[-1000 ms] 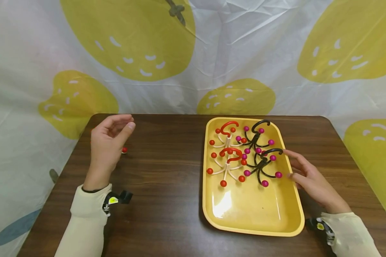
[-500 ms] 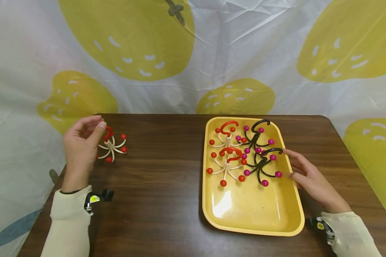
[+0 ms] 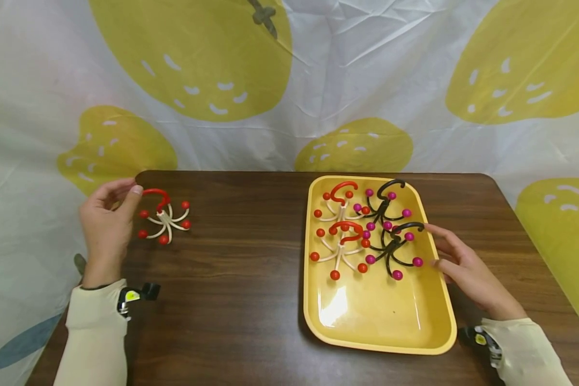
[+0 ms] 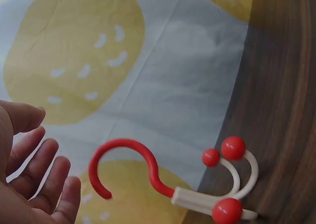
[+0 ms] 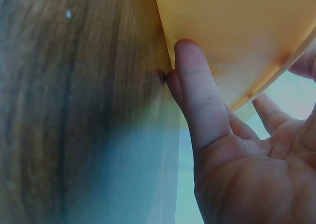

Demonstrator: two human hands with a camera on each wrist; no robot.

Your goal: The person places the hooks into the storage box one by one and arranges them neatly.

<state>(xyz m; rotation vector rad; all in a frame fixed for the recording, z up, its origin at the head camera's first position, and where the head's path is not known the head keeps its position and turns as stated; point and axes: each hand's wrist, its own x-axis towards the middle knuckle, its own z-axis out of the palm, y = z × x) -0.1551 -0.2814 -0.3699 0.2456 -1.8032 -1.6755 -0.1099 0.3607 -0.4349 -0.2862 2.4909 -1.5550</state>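
Note:
A rotating hook hanger (image 3: 163,217) with a red top hook, cream arms and red ball tips stands on the table at the left. My left hand (image 3: 107,222) is just left of its top hook. In the left wrist view the fingers (image 4: 42,165) are loosely bent, apart from the red hook (image 4: 123,142), and hold nothing. On the right side of the yellow tray (image 3: 381,343), my right hand (image 3: 468,273) touches the outer wall. The right wrist view shows fairly straight fingers (image 5: 197,95) lying against that wall (image 5: 222,36).
Inside the tray, toward its far end, stand two red-and-cream hangers (image 3: 340,252) and two black hangers (image 3: 393,249) with magenta balls. Dark wood table (image 3: 231,300) lies between the tray and the left hand. A lemon-print cloth (image 3: 347,80) hangs behind the table.
My left hand has moved left, away from the red-and-cream hanger, which now shows whole on the table. My right hand and the tray have stayed in place.

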